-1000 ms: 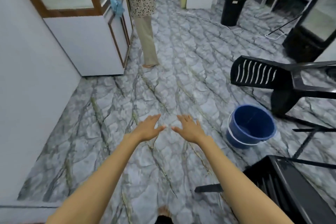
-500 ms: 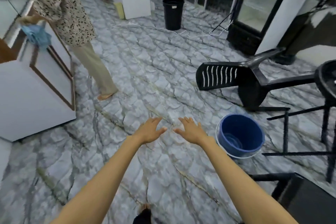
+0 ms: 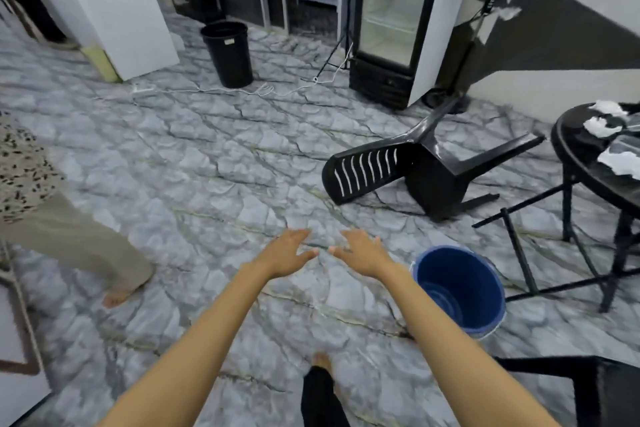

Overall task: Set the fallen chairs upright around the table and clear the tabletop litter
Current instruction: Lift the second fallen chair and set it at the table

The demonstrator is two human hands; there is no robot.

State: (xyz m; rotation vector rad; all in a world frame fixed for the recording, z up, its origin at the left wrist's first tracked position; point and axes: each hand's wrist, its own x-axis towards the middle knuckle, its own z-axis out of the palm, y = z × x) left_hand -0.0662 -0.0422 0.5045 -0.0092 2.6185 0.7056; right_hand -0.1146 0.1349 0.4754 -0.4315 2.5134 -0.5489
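Note:
A black plastic chair (image 3: 412, 173) lies on its side on the marble floor, its slatted back toward me and its legs pointing right. Beside it on the right stands a round black table (image 3: 568, 156) with crumpled white paper litter (image 3: 604, 126) on top. A second black chair (image 3: 588, 388) shows only partly at the bottom right corner. My left hand (image 3: 285, 255) and my right hand (image 3: 362, 251) are stretched out side by side over the floor, fingers straight and spread, holding nothing. Both hands are well short of the fallen chair.
A blue bucket (image 3: 459, 288) stands on the floor just right of my right forearm. A black bin (image 3: 228, 52) stands further back, with a white cable (image 3: 225, 89) across the floor near it. A glass-door fridge (image 3: 391, 21) is at the back. Another person's leg (image 3: 69, 239) is at left.
The view has swung right: the fallen chair and the table with litter have come further into sight, the other person has slid to the left edge. My hands keep the same open pose.

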